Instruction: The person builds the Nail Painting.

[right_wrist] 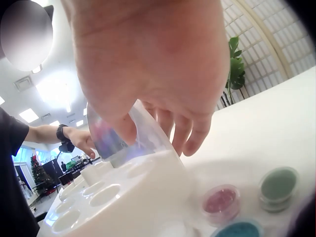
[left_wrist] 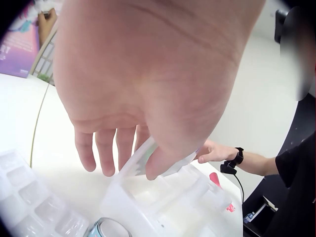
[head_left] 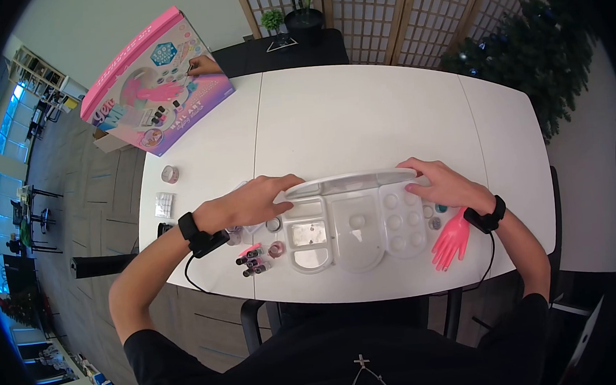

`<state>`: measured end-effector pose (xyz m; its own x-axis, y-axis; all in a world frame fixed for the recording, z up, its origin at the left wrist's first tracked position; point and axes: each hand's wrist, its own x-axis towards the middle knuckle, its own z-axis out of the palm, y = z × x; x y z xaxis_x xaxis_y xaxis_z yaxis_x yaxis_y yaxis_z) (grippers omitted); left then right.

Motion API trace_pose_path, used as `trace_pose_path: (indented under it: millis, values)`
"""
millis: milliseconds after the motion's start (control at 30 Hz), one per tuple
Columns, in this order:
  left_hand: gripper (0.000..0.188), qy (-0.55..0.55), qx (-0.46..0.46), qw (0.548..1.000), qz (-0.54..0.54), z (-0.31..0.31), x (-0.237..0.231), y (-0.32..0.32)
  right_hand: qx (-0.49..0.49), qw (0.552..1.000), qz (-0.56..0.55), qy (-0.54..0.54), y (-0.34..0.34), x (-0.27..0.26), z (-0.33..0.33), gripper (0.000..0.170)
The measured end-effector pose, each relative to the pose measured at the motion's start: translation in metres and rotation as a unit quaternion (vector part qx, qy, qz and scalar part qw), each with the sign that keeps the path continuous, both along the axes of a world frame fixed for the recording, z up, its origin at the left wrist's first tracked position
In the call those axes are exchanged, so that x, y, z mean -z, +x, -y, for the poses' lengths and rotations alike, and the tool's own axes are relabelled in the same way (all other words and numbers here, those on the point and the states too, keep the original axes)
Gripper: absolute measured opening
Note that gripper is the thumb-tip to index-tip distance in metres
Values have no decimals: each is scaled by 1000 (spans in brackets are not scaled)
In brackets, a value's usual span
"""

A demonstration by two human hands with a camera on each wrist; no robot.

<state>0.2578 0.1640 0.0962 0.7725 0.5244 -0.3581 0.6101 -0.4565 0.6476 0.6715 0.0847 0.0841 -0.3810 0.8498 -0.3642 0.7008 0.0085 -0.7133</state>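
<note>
A white plastic tray with compartments on its left, a broad middle and round wells on its right lies near the table's front edge. Along its far side stands a long clear plastic lid. At the lid's left end my left hand grips it, thumb in front and fingers behind. My right hand holds the opposite end, its thumb against the near face and its fingers behind the lid. A pink plastic hand lies below my right wrist.
Small polish bottles lie left of the tray. Lidded pots of pink and green powder stand beside its right end. A clear segmented case is near my left hand. A large nail art box stands at the far left.
</note>
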Motion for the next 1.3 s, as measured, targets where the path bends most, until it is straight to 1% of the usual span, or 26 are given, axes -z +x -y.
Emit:
trace_pose_path:
  millis: [33, 67, 133, 167, 233, 333, 467, 567, 667, 767, 867, 967, 1167, 1233, 1300]
  values:
    - [46, 12, 1, 999, 31, 1, -1, -2, -5, 1000, -8, 20, -1, -7, 1, 45]
    - [46, 30, 3, 999, 33, 1, -3, -4, -10, 999, -17, 40, -2, -14, 2, 44]
    - [44, 68, 7, 997, 37, 4, -12, -5, -7, 997, 2, 72, -9, -33, 6, 40]
    - [43, 70, 12, 997, 24, 5, -22, -3, -5, 996, 11, 87, -11, -38, 7, 38]
    - [41, 75, 19, 997, -1, 9, -40, 4, -35, 989, 32, 139, -12, -39, 9, 34]
    - [31, 127, 41, 991, 5, 13, -42, 5, -57, 979, 44, 193, -13, -35, 10, 30]
    - [23, 164, 50, 985, -23, 12, -40, 6, -70, 960, 54, 266, -9, -22, 9, 24]
    - [18, 183, 46, 982, -24, 9, -40, 8, -65, 959, 63, 269, -11, -28, 10, 19]
    - [15, 191, 37, 981, -18, 8, -39, 10, -50, 969, 72, 232, -13, -33, 9, 20]
    - [15, 200, 41, 979, -23, 7, -34, 10, -58, 962, 65, 258, -11, -25, 9, 20]
    - [15, 191, 38, 980, -24, 8, -33, 10, -61, 959, 65, 270, -11, -22, 8, 14]
    - [15, 191, 31, 981, -11, 8, -29, 10, -57, 959, 49, 274, -11, -15, 7, 12]
    - [11, 211, 12, 977, 6, 11, -21, 9, -53, 957, 53, 280, -12, -13, 14, 11]
    - [11, 219, 0, 975, 20, 10, -19, 9, -53, 958, 66, 273, -11, -10, 16, 14]
    - [17, 207, 3, 978, -19, 10, -23, 10, -52, 959, 80, 266, -10, -12, 18, 19]
